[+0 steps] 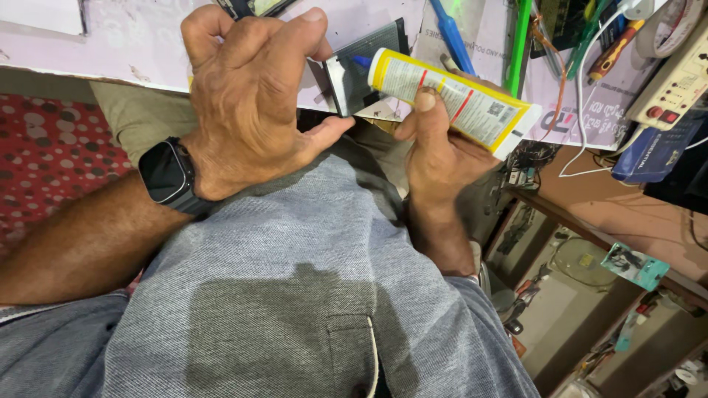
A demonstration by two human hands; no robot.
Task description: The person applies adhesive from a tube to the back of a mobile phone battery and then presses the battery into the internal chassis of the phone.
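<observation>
Grey trousers (310,295) fill the bottom of the head view, with the person's lap serving as a rest for both forearms. Above the lap, the right hand (435,151) is clamped round a yellow and white tube (450,99), thumb pressed flat on its printed face, as if to squeeze it. The tube lies tilted, its blue nozzle (361,61) pointing left and touching the edge of a small dark panel (361,74).

Left of the tube, the left hand (254,103) is cupped with fingers curled and thumb stretched toward the panel; it appears to steady the panel's near edge, though the palm hides the contact, so I cannot tell whether it truly grips. A black smartwatch (168,175) sits on that wrist.

Beyond the tube lies a pale pink work surface (147,51), strewn with a blue-handled tool (450,37), a green rod (518,44) and a red and yellow screwdriver (612,50). Right of the tube stands a white power strip (678,81).
</observation>
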